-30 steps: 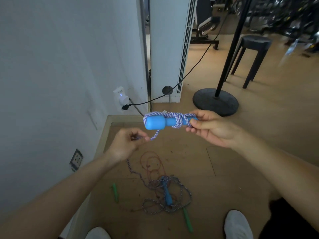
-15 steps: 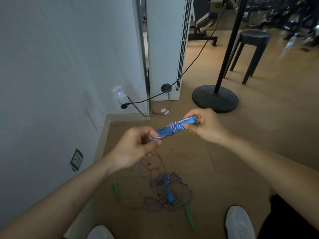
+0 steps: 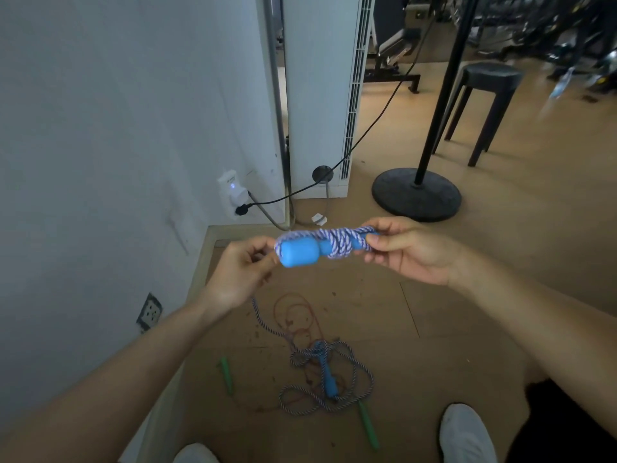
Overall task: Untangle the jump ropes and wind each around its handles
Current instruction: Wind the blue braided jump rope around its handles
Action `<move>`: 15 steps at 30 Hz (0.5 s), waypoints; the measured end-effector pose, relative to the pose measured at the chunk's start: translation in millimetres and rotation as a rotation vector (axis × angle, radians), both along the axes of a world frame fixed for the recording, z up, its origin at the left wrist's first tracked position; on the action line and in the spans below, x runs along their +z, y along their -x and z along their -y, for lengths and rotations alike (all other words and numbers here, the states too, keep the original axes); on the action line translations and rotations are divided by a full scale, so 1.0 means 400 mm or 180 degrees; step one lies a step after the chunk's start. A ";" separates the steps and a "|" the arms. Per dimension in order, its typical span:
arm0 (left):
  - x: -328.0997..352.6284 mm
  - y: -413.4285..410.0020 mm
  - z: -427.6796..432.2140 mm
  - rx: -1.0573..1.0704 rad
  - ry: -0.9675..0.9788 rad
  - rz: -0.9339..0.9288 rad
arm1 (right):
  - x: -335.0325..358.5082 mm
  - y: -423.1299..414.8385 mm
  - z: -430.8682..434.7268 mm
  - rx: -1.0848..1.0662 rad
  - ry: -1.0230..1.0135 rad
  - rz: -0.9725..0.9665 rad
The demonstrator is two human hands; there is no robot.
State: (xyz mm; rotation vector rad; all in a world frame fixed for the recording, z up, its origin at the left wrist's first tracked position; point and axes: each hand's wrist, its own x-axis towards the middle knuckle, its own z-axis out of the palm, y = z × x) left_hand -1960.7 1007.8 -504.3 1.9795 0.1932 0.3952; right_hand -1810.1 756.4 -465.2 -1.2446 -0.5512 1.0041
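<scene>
My right hand grips the thin end of a blue handle, held level at chest height with several turns of blue-and-white braided rope wound round it. My left hand pinches the rope beside the handle's thick end. From there the rope drops to the floor and joins a loose tangle around the second blue handle. A thin red rope with two green handles lies mixed in with that tangle.
A white wall with a socket and plugged-in charger runs along the left. A black stand base and a black stool stand behind. My two white shoes are at the bottom edge.
The handle has swung from tilted back to level and risen a little. My left hand moved up to the thick end, carrying the rope over it.
</scene>
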 end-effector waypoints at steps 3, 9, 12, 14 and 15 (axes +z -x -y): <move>-0.020 0.008 0.035 -0.0053 0.0010 0.0006 | -0.010 0.010 -0.015 -0.0641 -0.0202 -0.0433; -0.049 0.041 0.113 -0.0687 -0.0140 -0.0382 | -0.044 0.028 -0.044 -0.1581 -0.0190 0.0030; -0.043 0.047 0.139 -0.0945 -0.0368 -0.0477 | -0.060 0.043 -0.049 -0.1686 0.0140 0.1036; -0.030 0.048 0.143 -0.0998 -0.0448 -0.0502 | -0.069 0.046 -0.050 -0.1628 0.0398 0.1773; -0.021 0.047 0.141 -0.0989 -0.0511 -0.0504 | -0.072 0.045 -0.051 -0.1578 0.0564 0.2153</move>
